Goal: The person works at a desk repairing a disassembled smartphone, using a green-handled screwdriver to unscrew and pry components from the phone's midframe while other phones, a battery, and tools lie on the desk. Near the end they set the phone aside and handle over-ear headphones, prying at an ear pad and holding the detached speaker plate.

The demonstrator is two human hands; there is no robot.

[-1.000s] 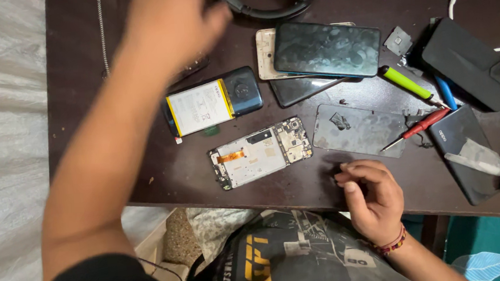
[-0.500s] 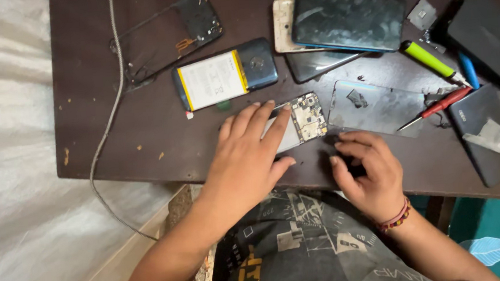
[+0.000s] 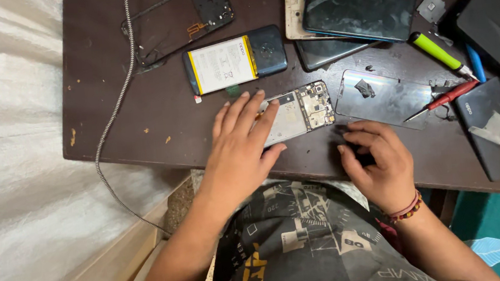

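Note:
My left hand (image 3: 240, 146) lies flat, fingers spread, on the left half of an opened phone (image 3: 306, 109) whose circuit board shows, near the front edge of the dark brown table (image 3: 122, 109). My right hand (image 3: 379, 161) rests curled on the table just right of that phone, fingertips down; whether it pinches something small I cannot tell. Beyond the opened phone lies a blue phone with its battery exposed (image 3: 233, 61). A grey back cover (image 3: 384, 97) lies right of the opened phone.
An empty phone frame (image 3: 184, 18) lies at the back left, stacked phones (image 3: 356, 10) at the back. A green-handled tool (image 3: 441, 57), a red screwdriver (image 3: 446, 98), a blue tool (image 3: 476, 63) and dark cases (image 3: 486, 125) sit right. A braided cable (image 3: 114, 118) hangs off the left edge.
My left hand came down from the far side of the table onto the opened phone. My right hand stayed by the front edge. The view shifted left.

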